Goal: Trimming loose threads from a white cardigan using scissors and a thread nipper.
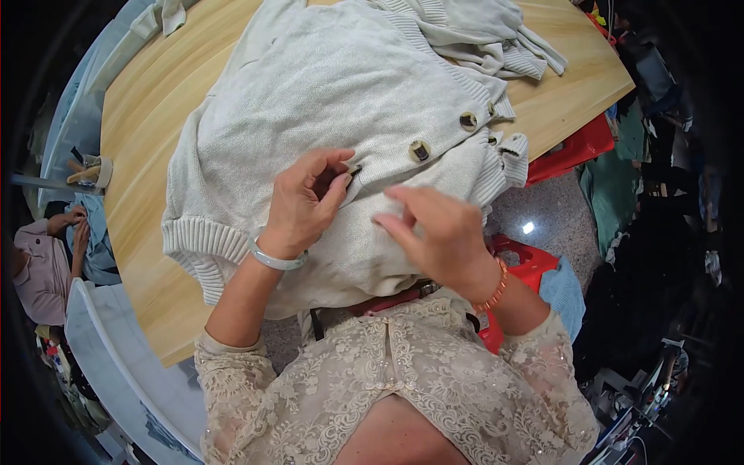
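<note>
A cream knit cardigan (287, 101) with ribbed edges lies spread on the table in front of me. Large mottled brown buttons run along its ribbed front band, among them one button (419, 151) right of my left fingers. My left hand (306, 205), with a pale bangle at the wrist, pinches a dark-edged button (354, 170) on the band. To its right, my right hand (446, 236) hovers over the lower part of the cardigan. Its thumb and forefinger are apart, slightly blurred, and I see nothing between them. An orange bracelet circles that wrist.
More cream knitwear (484, 35) is heaped at the far right of the wooden table (139, 225). A red plastic stool (511, 260) stands right of me, a light blue garment (564, 294) beside it. At the left, another person (46, 267) handles blue cloth near a pale-rimmed bin (101, 333).
</note>
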A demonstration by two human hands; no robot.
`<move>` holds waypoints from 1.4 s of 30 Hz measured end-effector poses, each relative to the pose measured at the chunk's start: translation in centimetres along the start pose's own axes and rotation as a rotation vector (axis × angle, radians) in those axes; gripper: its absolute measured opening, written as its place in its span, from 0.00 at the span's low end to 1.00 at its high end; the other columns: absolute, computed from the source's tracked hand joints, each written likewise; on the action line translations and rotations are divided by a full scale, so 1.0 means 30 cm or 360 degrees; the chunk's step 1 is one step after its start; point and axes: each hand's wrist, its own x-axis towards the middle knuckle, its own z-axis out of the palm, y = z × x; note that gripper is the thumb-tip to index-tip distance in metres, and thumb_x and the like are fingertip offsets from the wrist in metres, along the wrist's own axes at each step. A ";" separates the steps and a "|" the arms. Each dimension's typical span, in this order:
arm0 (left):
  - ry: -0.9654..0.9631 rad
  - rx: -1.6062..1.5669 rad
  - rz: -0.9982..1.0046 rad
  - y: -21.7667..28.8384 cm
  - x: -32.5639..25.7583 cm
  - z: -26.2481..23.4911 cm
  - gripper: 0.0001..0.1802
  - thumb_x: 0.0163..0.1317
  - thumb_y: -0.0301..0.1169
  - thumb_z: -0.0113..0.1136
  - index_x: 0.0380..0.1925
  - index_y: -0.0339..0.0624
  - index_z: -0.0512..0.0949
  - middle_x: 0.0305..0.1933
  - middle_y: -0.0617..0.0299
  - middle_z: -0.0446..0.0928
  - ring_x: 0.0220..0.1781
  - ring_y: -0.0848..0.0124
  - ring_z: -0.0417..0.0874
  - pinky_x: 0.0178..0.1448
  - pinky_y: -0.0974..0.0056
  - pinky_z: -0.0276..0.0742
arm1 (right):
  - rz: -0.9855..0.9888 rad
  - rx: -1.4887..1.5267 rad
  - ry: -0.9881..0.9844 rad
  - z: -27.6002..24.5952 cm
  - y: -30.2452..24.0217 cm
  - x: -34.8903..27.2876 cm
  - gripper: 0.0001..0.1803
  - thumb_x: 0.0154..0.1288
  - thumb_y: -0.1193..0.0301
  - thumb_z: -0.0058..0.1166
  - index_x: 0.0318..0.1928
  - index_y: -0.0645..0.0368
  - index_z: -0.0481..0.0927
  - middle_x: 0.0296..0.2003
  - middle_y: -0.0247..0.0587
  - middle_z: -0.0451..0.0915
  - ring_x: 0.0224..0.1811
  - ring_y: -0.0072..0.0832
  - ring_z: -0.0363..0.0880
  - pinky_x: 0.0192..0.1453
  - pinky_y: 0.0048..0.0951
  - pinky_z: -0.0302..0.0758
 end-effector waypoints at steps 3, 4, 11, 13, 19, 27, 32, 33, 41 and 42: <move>-0.0012 0.0057 0.0082 0.008 -0.004 0.007 0.17 0.61 0.18 0.61 0.51 0.40 0.81 0.35 0.62 0.80 0.35 0.80 0.80 0.39 0.73 0.78 | 0.0060 -0.0124 -0.0090 0.062 0.030 0.052 0.15 0.58 0.66 0.66 0.43 0.59 0.79 0.34 0.43 0.80 0.36 0.40 0.82 0.38 0.37 0.78; -0.0020 0.0055 0.0139 0.010 -0.004 0.010 0.18 0.60 0.17 0.61 0.51 0.41 0.81 0.35 0.62 0.79 0.34 0.79 0.80 0.38 0.72 0.78 | 0.0056 -0.0148 -0.0029 0.077 0.027 0.057 0.14 0.58 0.67 0.66 0.41 0.59 0.79 0.33 0.42 0.80 0.35 0.41 0.82 0.37 0.37 0.78; -0.0093 0.0154 0.0221 0.024 0.002 -0.001 0.20 0.62 0.14 0.57 0.54 0.41 0.80 0.36 0.68 0.75 0.37 0.83 0.76 0.41 0.77 0.73 | -0.0009 -0.0086 0.0056 0.096 0.063 0.064 0.08 0.59 0.72 0.62 0.38 0.57 0.79 0.31 0.42 0.80 0.33 0.41 0.83 0.35 0.38 0.77; -0.0135 0.0302 0.0242 0.038 0.003 -0.008 0.21 0.62 0.14 0.57 0.53 0.42 0.82 0.34 0.65 0.74 0.33 0.82 0.75 0.38 0.76 0.72 | 0.0049 0.0020 0.0023 0.076 0.062 0.072 0.07 0.60 0.73 0.61 0.38 0.58 0.78 0.30 0.42 0.81 0.31 0.40 0.83 0.33 0.37 0.77; -0.0131 0.0439 0.0392 0.027 0.000 -0.033 0.18 0.58 0.17 0.60 0.48 0.45 0.84 0.31 0.60 0.74 0.26 0.72 0.77 0.33 0.69 0.75 | 0.0214 0.0190 0.0053 0.069 0.068 0.096 0.03 0.63 0.75 0.58 0.37 0.58 0.78 0.24 0.42 0.81 0.26 0.39 0.83 0.29 0.35 0.75; -0.0080 0.0303 0.0307 0.052 0.019 0.023 0.12 0.59 0.18 0.60 0.43 0.39 0.82 0.33 0.60 0.75 0.28 0.72 0.79 0.34 0.69 0.77 | 0.0413 0.0683 -0.0362 -0.155 0.099 0.045 0.04 0.65 0.75 0.58 0.36 0.62 0.81 0.22 0.31 0.76 0.24 0.14 0.69 0.29 0.22 0.68; -0.0079 0.0367 0.0278 0.047 0.024 0.047 0.13 0.60 0.19 0.62 0.46 0.39 0.82 0.37 0.60 0.76 0.30 0.73 0.80 0.36 0.70 0.76 | 0.0571 0.0361 -0.1095 -0.320 0.192 -0.159 0.07 0.61 0.72 0.60 0.34 0.63 0.81 0.27 0.41 0.84 0.28 0.35 0.84 0.34 0.35 0.77; -0.0092 0.0397 0.0282 0.048 0.026 0.045 0.14 0.60 0.19 0.63 0.46 0.39 0.82 0.38 0.60 0.76 0.31 0.74 0.79 0.36 0.70 0.76 | 0.0578 -0.0376 -0.0711 -0.288 0.219 -0.234 0.08 0.60 0.69 0.60 0.32 0.61 0.82 0.30 0.43 0.84 0.34 0.43 0.82 0.39 0.40 0.77; -0.0119 0.0510 0.0343 0.069 0.041 0.074 0.14 0.60 0.20 0.63 0.47 0.39 0.81 0.41 0.58 0.76 0.31 0.71 0.79 0.37 0.69 0.76 | -0.0162 -0.0072 -0.0764 0.055 0.205 -0.470 0.16 0.56 0.69 0.58 0.46 0.56 0.81 0.42 0.46 0.80 0.48 0.42 0.77 0.51 0.42 0.75; -0.0120 0.0535 0.0338 0.070 0.035 0.079 0.15 0.59 0.20 0.63 0.47 0.39 0.81 0.43 0.57 0.76 0.32 0.70 0.79 0.38 0.68 0.77 | -0.0291 -0.0119 -0.0710 0.125 0.198 -0.475 0.13 0.57 0.70 0.55 0.43 0.58 0.81 0.41 0.46 0.81 0.47 0.41 0.79 0.50 0.42 0.76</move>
